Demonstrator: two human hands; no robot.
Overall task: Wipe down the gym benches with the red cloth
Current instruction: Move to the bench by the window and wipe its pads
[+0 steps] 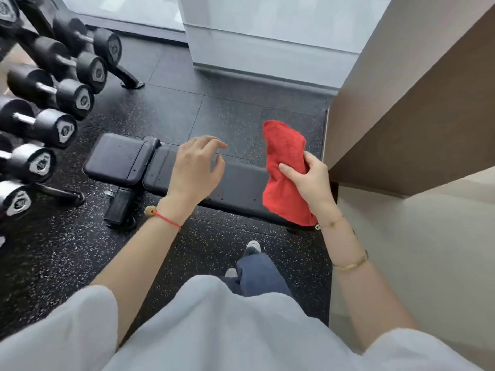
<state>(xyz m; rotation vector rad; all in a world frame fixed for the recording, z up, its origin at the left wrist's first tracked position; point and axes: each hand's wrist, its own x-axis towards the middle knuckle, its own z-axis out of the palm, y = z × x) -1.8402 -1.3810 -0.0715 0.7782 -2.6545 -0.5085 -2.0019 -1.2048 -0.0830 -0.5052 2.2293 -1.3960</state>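
Head view. Black padded gym bench (235,183) lies on the dark speckled rubber floor (67,253); its long axis runs left to right across the frame, with the separate square seat pad (117,156) at the left end. Red terry cloth (286,170) hangs bunched over the right end of the bench, long axis near vertical, upper end pointing away from the person; contact with the pad cannot be judged. Right hand (310,180) grips the cloth at mid-length, thumb across its front. Left hand (198,167) hovers over the bench middle, fingers loosely spread, holding nothing. Rack of black dumbbells (61,84) stands left; one end cap reads "30", other labels too blurred. Beige wall (401,103) at right.
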